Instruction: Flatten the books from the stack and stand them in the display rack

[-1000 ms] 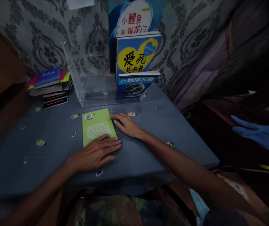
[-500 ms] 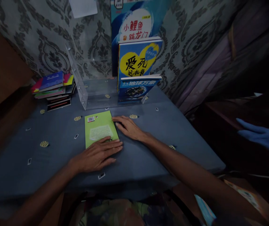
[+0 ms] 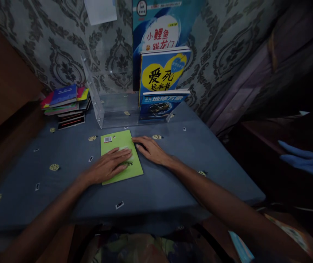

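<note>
My left hand (image 3: 107, 166) lies flat across the lime-green book (image 3: 123, 140), barcode side up, its fingers straight and grasping nothing. My right hand (image 3: 151, 150) is loosely bent, unclenched, fingertips at the book's right edge. The book lies on the pineapple-print tablecloth (image 3: 164, 190), just before the clear acrylic book rack (image 3: 115, 119).

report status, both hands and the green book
Left hand over green book; right hand at its right edge. Book closed, flat on table. Clear rack standing just beyond.
</note>
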Demonstrator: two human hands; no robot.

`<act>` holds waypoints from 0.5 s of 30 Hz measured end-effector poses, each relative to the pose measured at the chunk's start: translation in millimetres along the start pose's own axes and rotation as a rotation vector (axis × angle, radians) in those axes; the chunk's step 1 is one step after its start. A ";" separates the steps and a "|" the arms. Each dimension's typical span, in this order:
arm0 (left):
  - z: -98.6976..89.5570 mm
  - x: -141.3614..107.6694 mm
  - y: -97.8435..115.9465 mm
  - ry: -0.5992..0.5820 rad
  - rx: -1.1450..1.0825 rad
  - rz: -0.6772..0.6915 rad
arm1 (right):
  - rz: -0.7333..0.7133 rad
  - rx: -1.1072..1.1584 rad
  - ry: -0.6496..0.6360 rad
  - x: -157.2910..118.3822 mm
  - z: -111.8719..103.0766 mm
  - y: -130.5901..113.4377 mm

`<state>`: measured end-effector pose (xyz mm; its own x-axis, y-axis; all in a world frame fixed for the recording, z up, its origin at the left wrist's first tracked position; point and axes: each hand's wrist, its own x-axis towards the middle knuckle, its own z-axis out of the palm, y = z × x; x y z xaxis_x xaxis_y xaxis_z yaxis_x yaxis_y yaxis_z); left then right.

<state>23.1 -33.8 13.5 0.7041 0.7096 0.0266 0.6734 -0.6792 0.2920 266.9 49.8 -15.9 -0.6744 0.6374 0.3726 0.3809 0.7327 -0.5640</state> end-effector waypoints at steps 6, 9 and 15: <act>-4.4 -6.6 -34.0 0.065 -0.020 -0.120 | 0.021 -0.013 -0.014 -0.3 -0.9 -1.7; -6.8 -12.4 -51.9 0.113 -0.012 -0.201 | 0.017 -0.015 -0.018 -0.1 -1.0 -1.3; -10.7 -26.2 -75.4 0.220 -0.045 -0.322 | 0.006 -0.041 -0.010 -0.4 -0.6 -0.6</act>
<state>-48.6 0.8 0.9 0.3901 0.9116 0.1298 0.8380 -0.4099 0.3602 267.2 49.3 -15.2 -0.6782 0.6395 0.3620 0.4103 0.7382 -0.5355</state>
